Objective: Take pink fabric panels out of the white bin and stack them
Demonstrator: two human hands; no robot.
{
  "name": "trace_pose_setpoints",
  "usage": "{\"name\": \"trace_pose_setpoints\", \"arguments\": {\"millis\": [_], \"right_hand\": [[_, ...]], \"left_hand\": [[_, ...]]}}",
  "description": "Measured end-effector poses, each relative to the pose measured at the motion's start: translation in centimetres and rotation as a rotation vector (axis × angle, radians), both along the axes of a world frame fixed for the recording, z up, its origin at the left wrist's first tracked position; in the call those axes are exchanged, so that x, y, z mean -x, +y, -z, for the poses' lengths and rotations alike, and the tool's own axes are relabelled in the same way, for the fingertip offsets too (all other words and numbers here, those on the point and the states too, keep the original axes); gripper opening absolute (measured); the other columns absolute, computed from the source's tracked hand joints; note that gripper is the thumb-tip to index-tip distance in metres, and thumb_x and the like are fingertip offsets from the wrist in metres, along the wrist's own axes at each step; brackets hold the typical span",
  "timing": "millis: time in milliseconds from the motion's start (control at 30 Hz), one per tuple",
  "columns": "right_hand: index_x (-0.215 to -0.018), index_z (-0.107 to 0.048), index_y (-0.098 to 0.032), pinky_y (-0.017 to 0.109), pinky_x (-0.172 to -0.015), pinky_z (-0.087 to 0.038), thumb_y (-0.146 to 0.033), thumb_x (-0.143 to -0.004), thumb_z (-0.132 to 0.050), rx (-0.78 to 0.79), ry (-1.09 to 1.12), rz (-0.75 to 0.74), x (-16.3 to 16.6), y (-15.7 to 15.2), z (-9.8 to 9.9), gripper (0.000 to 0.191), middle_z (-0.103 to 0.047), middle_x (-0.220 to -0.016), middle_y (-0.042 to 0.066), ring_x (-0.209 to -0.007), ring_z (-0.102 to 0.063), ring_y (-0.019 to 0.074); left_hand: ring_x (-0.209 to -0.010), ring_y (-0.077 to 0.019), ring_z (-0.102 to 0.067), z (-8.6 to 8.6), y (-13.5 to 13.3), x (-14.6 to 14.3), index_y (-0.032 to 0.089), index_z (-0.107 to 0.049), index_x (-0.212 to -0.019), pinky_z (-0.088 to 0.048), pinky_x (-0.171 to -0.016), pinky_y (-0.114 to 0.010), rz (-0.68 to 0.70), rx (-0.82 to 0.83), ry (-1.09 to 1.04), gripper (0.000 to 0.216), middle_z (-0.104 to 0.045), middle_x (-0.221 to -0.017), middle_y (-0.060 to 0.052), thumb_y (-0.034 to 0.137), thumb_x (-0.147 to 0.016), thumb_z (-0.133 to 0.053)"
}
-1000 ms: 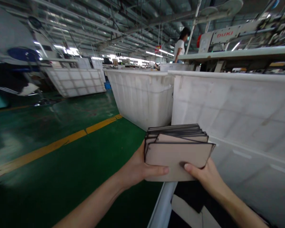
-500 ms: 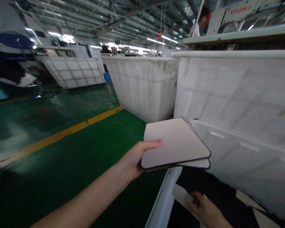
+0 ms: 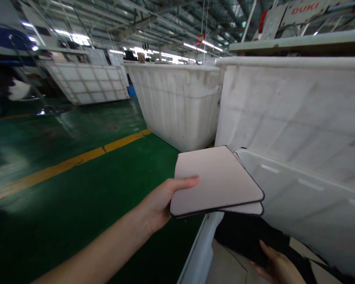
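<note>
Green floor across the left and near ground, crossed by a yellow line running near-left to far-right. White bins filling the right and middle, ribbed walls, the nearest just right of the hands. Black fabric down in the low near-right corner, over a pale sheet. Held flat above the near bin edge: a stack of pale pink panels with dark stitched edges, rounded corners, long axis running left to right, a second panel peeking out at the right under the top one. Left hand clamped on the stack's left edge, thumb on top, fingers hidden beneath; clearly the nearer hand. Right hand well below and right of the stack, apart from it, fingers spread loose on the black fabric, gripping nothing visible.
</note>
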State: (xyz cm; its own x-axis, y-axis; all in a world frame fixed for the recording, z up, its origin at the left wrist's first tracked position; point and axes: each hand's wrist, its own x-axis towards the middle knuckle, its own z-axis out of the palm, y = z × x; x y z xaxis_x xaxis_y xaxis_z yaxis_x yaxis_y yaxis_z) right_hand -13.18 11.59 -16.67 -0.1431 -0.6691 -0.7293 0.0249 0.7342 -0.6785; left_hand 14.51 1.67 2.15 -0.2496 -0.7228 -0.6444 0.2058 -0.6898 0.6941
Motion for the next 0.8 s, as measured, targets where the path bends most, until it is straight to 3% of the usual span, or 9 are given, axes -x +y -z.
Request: {"name": "trace_pose_setpoints", "arguments": {"millis": [67, 133, 200, 300, 367, 433, 533, 633, 800], "right_hand": [[-0.080, -0.055, -0.016, 0.037, -0.072, -0.053, -0.058, -0.075, -0.036, -0.094, -0.143, -0.048, -0.2, 0.5, 1.7, 0.046, -0.067, -0.082, 0.014, -0.082, -0.063, 0.0266], [-0.088, -0.052, -0.015, 0.038, -0.063, -0.053, -0.056, -0.078, -0.032, -0.036, 0.045, -0.220, -0.6, 0.8, 3.7, 0.047, -0.066, -0.075, 0.013, -0.068, -0.064, 0.0260], [-0.100, -0.048, -0.013, 0.040, -0.064, -0.051, -0.051, -0.080, -0.032, 0.244, 0.484, -0.464, -0.8, 0.5, 5.5, 0.046, -0.064, -0.082, 0.014, -0.071, -0.063, 0.0264], [-0.108, -0.051, -0.007, 0.047, -0.080, -0.046, -0.037, -0.079, -0.043, 0.687, 1.055, -0.926, -0.1, -1.2, 7.4, 0.043, -0.058, -0.107, 0.020, -0.096, -0.056, 0.0318], [-0.104, -0.055, -0.003, 0.046, -0.074, -0.049, -0.030, -0.080, -0.043, 0.767, 1.214, -1.182, 0.7, -2.6, 8.2, 0.038, -0.059, -0.106, 0.023, -0.093, -0.057, 0.0326], [-0.096, -0.059, -0.004, 0.042, -0.062, -0.052, -0.025, -0.082, -0.040, 0.769, 1.232, -1.294, 1.3, -3.7, 8.6, 0.032, -0.064, -0.091, 0.021, -0.078, -0.061, 0.0294], [-0.095, -0.060, -0.005, 0.042, -0.055, -0.051, -0.013, -0.075, -0.047, 0.791, 1.200, -1.349, 1.5, -4.8, 8.4, 0.026, -0.065, -0.078, 0.016, -0.070, -0.061, 0.0287], [-0.095, -0.060, -0.006, 0.043, -0.062, -0.050, 0.002, -0.064, -0.044, 0.813, 1.191, -1.334, 0.7, -5.5, 7.9, 0.036, -0.064, -0.086, 0.016, -0.080, -0.058, 0.0304], [-0.089, -0.060, -0.014, 0.035, -0.067, -0.051, -0.005, -0.078, -0.030, 0.685, 1.163, -0.979, 2.1, -8.1, 6.0, 0.033, -0.066, -0.089, 0.013, -0.079, -0.062, 0.0246]], "left_hand": [[-0.073, -0.0161, -0.060, -0.2, 0.1, 0.1, 0.016, -0.063, -0.095, -0.048, -0.062, -0.024, -0.008, 0.007, -0.008, 0.037, -0.067, -0.088, -0.005, 0.036, -0.065, -0.065], [-0.075, -0.0163, -0.060, -0.3, 0.1, 0.1, 0.016, -0.063, -0.096, -0.048, -0.063, -0.024, -0.003, 0.008, -0.006, 0.037, -0.067, -0.089, -0.005, 0.036, -0.065, -0.065], [-0.075, -0.0166, -0.060, -0.4, 0.0, 0.2, 0.017, -0.063, -0.096, -0.048, -0.063, -0.024, 0.007, 0.009, 0.004, 0.036, -0.067, -0.090, -0.005, 0.036, -0.065, -0.065], [-0.071, -0.0154, -0.060, -0.3, 0.0, 0.2, 0.016, -0.064, -0.094, -0.047, -0.059, -0.023, -0.004, 0.005, 0.000, 0.035, -0.067, -0.086, -0.005, 0.035, -0.065, -0.065], [-0.068, -0.0145, -0.060, -0.3, 0.0, 0.2, 0.016, -0.064, -0.094, -0.047, -0.057, -0.022, -0.012, -0.002, -0.008, 0.035, -0.067, -0.084, -0.004, 0.035, -0.065, -0.065], [-0.070, -0.0144, -0.060, -0.3, 0.0, 0.2, 0.016, -0.063, -0.095, -0.047, -0.059, -0.022, -0.006, -0.002, -0.007, 0.035, -0.067, -0.086, -0.004, 0.035, -0.066, -0.064], [-0.072, -0.0147, -0.060, -0.3, 0.0, 0.2, 0.016, -0.063, -0.096, -0.047, -0.062, -0.022, 0.000, 0.011, -0.015, 0.035, -0.067, -0.089, -0.005, 0.034, -0.066, -0.065], [-0.072, -0.0149, -0.060, -0.3, -0.1, 0.3, 0.015, -0.063, -0.096, -0.047, -0.060, -0.023, 0.002, 0.002, -0.024, 0.036, -0.066, -0.088, -0.005, 0.035, -0.066, -0.065], [-0.070, -0.0144, -0.058, -0.2, 0.0, 0.2, 0.014, -0.062, -0.099, -0.046, -0.060, -0.023, 0.027, 0.004, 0.002, 0.038, -0.066, -0.086, -0.006, 0.034, -0.067, -0.063]]}}
